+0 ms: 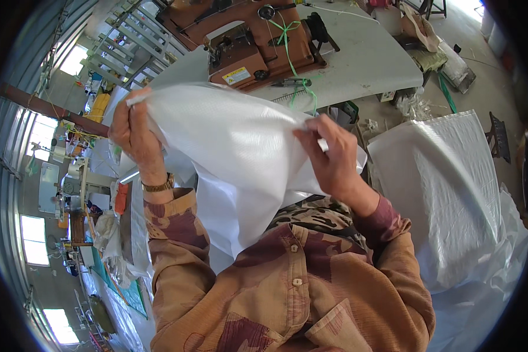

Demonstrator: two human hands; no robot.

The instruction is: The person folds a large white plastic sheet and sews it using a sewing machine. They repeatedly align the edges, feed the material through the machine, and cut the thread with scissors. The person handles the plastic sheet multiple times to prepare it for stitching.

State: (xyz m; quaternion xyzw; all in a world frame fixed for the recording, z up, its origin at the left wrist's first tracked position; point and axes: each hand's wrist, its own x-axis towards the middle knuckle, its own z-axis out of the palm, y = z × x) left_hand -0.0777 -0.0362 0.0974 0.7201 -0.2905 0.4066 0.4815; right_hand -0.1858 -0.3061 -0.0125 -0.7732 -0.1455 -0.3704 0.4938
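The thin woven plastic sheet (234, 129) and the flat plastic pile (452, 188) at right are glossy white, the far metal sewing machine (233, 61) reddish brown, its thin string (284, 36) bright green, the buttoned shirt (252, 281) tan with maroon patches, the cloth trousers (325, 214) camouflage-patterned.

A loose tan-brown shirt (264, 293) fills the bottom centre, patched with dark maroon that also colours the right cuff (386, 218). Two pale buttons (296, 281) sit on its front strip, and a lighter pocket (339, 328) slants at lower right of them. Left of centre I notice a brownish-gold wristband (159, 183); mid-frame, camouflage trousers (321, 212) in black and beige.
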